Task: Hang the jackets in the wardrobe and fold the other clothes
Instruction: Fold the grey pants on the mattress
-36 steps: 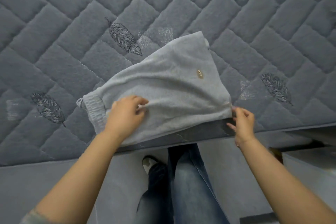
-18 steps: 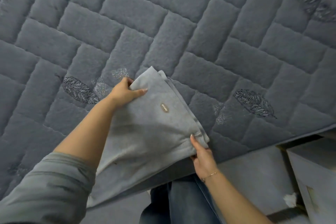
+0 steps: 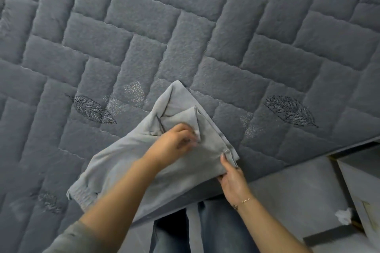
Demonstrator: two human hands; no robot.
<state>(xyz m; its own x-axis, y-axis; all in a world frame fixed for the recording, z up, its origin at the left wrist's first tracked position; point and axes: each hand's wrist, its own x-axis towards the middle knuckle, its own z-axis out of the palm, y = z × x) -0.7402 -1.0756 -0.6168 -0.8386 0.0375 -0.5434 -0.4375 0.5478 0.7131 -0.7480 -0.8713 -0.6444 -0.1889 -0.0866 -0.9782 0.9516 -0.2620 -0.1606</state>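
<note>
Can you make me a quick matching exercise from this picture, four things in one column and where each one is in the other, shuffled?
Things:
1. left hand
2. right hand
3. elastic cuff
4. white crumpled scrap

Places:
A. on the floor at lower right
B. on the folded top flap of the grey trousers
C. at the trousers' lower left end, on the quilted bed cover
D. at the trousers' corner by the bed edge

Pairs: 1-B, 2-D, 3-C, 4-A
</note>
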